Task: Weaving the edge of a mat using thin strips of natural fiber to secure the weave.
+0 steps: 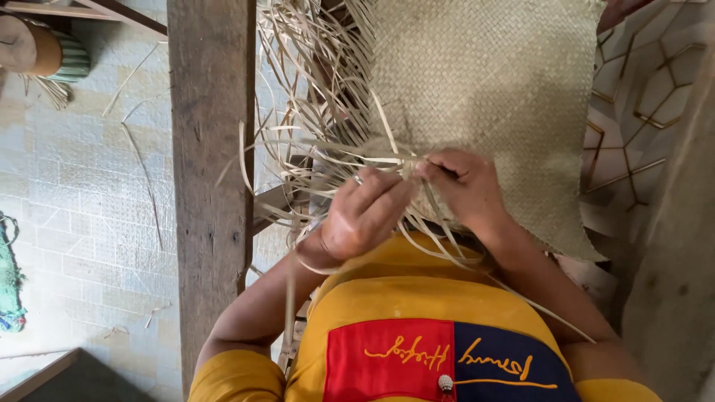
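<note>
Both are working at the woven mat's (484,82) loose edge: the left hand (365,212) is curling shut around pale strips (328,149), the right hand (465,186) is pinching one strip. These strips look light, springy and creasable, best gripped near the weave.

Woven mat (491,82) right of wooden post (212,149); loose strips (313,112) between

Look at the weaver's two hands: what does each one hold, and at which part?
Both the left hand and the right hand pinch loose straw strips right at the unfinished edge of the woven mat, where the strips leave the weave.
</note>
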